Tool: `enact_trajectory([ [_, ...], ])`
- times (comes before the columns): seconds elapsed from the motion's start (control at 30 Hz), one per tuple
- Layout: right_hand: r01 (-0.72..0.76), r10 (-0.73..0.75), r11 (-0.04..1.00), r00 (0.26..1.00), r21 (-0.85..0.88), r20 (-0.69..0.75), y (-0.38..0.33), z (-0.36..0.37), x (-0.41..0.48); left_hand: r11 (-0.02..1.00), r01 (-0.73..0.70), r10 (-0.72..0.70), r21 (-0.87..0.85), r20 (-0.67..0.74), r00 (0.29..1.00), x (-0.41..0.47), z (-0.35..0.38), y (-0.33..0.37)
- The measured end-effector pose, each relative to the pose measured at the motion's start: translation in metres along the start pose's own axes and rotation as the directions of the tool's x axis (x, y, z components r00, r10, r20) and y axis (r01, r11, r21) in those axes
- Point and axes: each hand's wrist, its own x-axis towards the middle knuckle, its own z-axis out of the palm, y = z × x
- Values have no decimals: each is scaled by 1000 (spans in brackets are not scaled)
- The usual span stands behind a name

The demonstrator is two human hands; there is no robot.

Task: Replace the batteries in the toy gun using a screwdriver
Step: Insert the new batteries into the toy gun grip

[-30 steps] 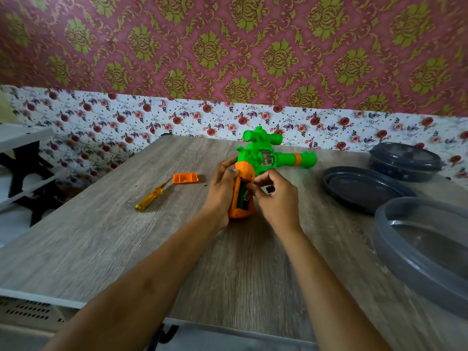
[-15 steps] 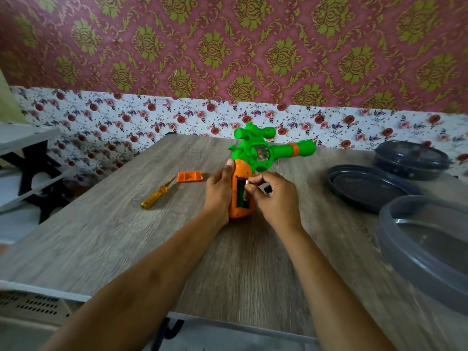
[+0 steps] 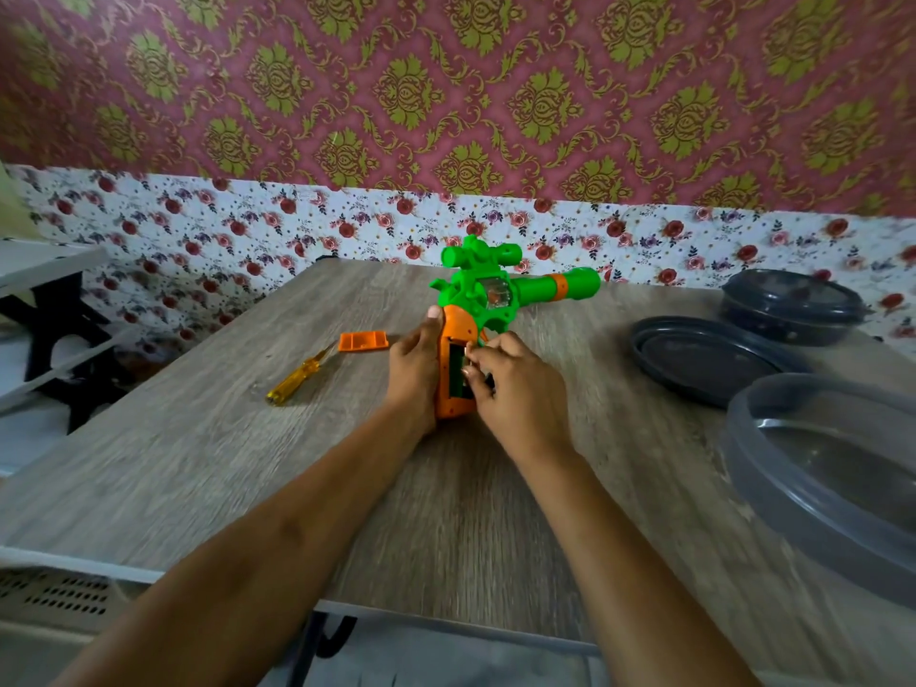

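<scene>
The left grip (image 3: 414, 369) clasps the orange handle (image 3: 458, 329) of the toy gun (image 3: 476, 295) from its left side, with the thumb laid up along the handle. The right grip (image 3: 515, 389) meets the handle from the right, its fingertips (image 3: 471, 359) curled at the edge of the open battery compartment (image 3: 455, 371). Whether they pinch a battery cannot be told.

The gun stands mid-bench (image 3: 248, 463). Its handle's long axis runs away from the person, and its barrel points right. The compartment lies directly under the right fingertips, so the right grip is the nearer one for seating a cell.

Left of the gun and apart from both grips, the yellow screwdriver (image 3: 297, 376) lies just beside the removed orange cover (image 3: 363, 341).
</scene>
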Motion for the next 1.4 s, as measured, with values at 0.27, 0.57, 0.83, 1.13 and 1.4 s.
enact_trajectory([
  [0.27,45,-47,996,999,-74,-25,-5,4,-4,999,39,-40,-9,-45,998,3,-3,1],
  [0.57,78,-80,995,996,-61,-28,-1,7,-4,999,35,-36,-21,-45,998,6,-3,-2],
  [0.83,-207,199,888,978,410,63,6,3,2,993,106,-111,-57,-77,991,5,-1,2],
  [1.13,-313,534,-665,435,678,725,19,-30,17,991,109,-104,-76,63,993,7,-1,0],
  [1.4,-281,531,-689,432,668,729,17,-27,21,990,97,-91,-107,56,994,4,-2,3],
])
